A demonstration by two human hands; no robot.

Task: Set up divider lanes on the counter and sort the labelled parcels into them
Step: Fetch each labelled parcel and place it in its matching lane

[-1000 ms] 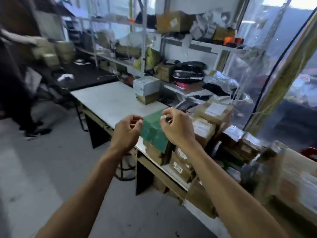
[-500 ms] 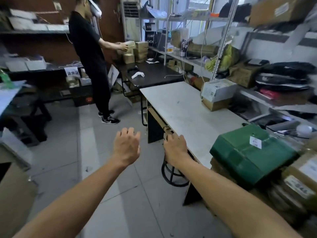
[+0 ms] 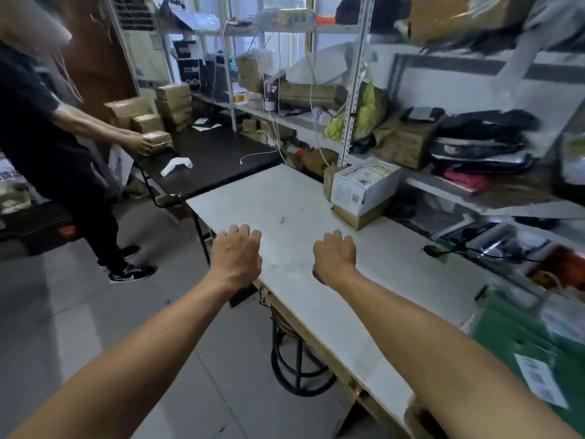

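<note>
Your left hand (image 3: 235, 255) and right hand (image 3: 335, 255) hover mid-frame over the long white worktop (image 3: 285, 201), fingers loosely curled, holding nothing. The green, paper-labelled flat parcel (image 3: 535, 353) sits lower right; it looks light and fairly stiff, so grip its opposite edges.

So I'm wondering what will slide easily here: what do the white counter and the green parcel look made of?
The white counter looks like a smooth, matte laminate board; a raw wood-coloured edge shows along its front. The green parcel looks like paper or card wrapping with a white printed label, but blur leaves that uncertain.
</note>
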